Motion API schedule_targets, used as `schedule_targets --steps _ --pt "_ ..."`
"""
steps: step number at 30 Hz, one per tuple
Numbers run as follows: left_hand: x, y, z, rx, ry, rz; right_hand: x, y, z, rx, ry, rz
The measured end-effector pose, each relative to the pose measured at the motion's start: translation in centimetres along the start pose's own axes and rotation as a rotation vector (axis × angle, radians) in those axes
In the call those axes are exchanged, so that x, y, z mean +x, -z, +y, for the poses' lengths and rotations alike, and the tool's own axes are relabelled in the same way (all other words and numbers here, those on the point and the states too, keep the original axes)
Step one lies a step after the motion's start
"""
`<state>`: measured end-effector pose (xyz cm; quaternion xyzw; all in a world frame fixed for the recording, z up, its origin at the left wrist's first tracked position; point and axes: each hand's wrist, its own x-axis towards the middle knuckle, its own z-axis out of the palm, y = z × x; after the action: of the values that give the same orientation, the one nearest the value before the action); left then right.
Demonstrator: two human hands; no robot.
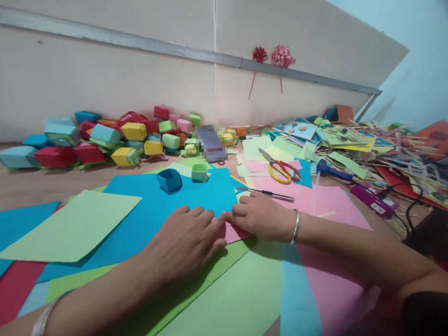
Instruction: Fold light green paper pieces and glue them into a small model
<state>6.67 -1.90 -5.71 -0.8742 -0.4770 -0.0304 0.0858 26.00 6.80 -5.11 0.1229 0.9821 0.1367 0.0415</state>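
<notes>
Pink paper (pixel 236 232) lies under left hand (pixel 186 239) and right hand (pixel 264 216), long axis hidden; grip closure, cannot tell.

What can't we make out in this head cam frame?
Head view:
- Small pink paper: mostly covered by the left hand and right hand; its full shape and any folds are hidden, as is the fingers' exact grip.
- Pixelated object by the wall: detail masked by blocks.
- Dark object at right: too dark, cut off by the frame edge.
</notes>
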Motion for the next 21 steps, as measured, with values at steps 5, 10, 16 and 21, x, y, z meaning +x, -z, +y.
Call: schedule_targets --steps 5,10,16,21 --pt "0.4 -0.1 0.3 0.097 -0.001 -0.052 0.0 -0.5 -1.7 -0.029 -0.086 0.028" --pt "0.5 -0.2 0.4 0.145 -0.011 -0.067 -1.8 -0.2 -1.8 -0.093 -0.164 -0.106" --pt "0.6 0.0 0.1 0.124 0.010 -0.083 -2.5 0.1 -1.5 -0.080 -0.209 -0.165" --pt "0.4 0.2 0.1 0.171 0.005 -0.167 -3.0 -0.7 -1.8 -0.084 -0.232 -0.138"
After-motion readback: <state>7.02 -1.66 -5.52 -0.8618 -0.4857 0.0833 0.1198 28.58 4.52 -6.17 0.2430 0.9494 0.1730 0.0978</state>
